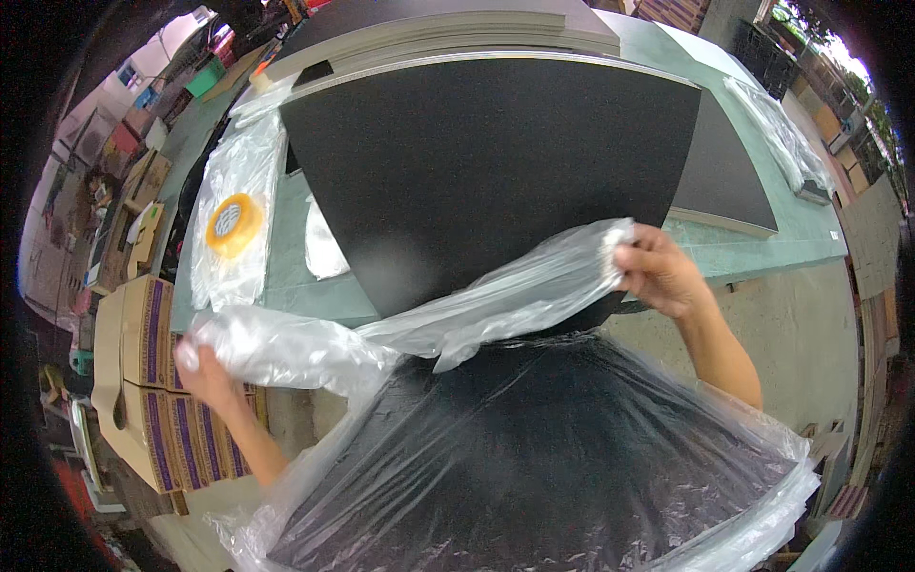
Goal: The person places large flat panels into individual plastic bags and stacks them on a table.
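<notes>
- L hand (204,374): gripping bunched clear plastic (286,343); bit blurred.
- R hand (658,272): fingers closed on plastic's far end.
- Plastic: strung btwn both hands, also spread below them.
- Blk panel (505,162): btwn & beyond hands.
- Tape roll (252,227): beyond L hand.

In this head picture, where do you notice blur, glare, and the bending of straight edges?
Head view: the left hand looks slightly blurred; white glare streaks the clear plastic film; a soft pale sheen shows on the black panel, whose top edge bows upward; the picture's outer corners fall dark.
</notes>
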Action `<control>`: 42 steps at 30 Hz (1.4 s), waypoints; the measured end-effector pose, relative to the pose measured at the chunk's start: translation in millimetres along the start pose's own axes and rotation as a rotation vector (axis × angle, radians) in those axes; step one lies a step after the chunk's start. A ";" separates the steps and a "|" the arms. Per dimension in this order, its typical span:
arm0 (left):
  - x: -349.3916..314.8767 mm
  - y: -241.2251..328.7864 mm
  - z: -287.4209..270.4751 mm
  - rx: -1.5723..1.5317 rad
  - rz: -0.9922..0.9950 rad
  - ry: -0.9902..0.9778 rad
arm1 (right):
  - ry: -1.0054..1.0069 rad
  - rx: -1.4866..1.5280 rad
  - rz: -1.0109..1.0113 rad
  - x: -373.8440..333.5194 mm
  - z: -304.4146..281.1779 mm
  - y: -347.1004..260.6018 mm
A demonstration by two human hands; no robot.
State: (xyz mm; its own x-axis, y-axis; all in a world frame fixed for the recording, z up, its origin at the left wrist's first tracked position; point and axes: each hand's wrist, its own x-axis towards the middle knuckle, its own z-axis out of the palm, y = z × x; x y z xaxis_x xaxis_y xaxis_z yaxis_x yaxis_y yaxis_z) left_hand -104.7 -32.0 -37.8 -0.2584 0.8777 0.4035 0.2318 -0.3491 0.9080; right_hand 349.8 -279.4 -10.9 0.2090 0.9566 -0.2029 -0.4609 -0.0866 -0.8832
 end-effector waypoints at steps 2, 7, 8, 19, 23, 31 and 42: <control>-19.8 49.5 54.7 -0.003 0.143 -0.213 | -0.042 0.002 0.045 13.2 31.1 8.5; -104.2 123.4 157.0 -0.150 0.388 -1.362 | -0.158 0.016 0.086 25.9 73.9 27.7; -121.8 128.4 169.7 -0.189 0.367 -1.393 | -0.187 0.006 0.104 26.9 83.8 31.4; -129.0 116.9 181.8 -0.228 0.375 -1.368 | -0.194 -0.087 -0.030 34.2 66.6 23.6; -102.8 72.8 159.0 -0.058 0.339 -1.261 | -0.282 0.316 -0.151 32.6 36.5 10.3; -46.9 -150.1 -78.0 -0.078 -0.675 0.156 | 0.167 0.424 -0.460 -20.9 -84.4 -27.5; -46.7 81.1 98.0 -0.196 -0.049 -0.429 | -0.268 0.024 -0.039 13.1 30.9 -4.4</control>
State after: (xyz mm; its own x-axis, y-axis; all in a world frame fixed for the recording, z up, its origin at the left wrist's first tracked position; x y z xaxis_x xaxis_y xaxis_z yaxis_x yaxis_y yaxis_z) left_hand 18.0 -69.2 5.9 0.1561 0.9367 0.3135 0.0369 -0.3227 0.9458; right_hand 327.9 -257.8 3.4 -0.0076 0.9989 -0.0465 -0.4779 -0.0444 -0.8773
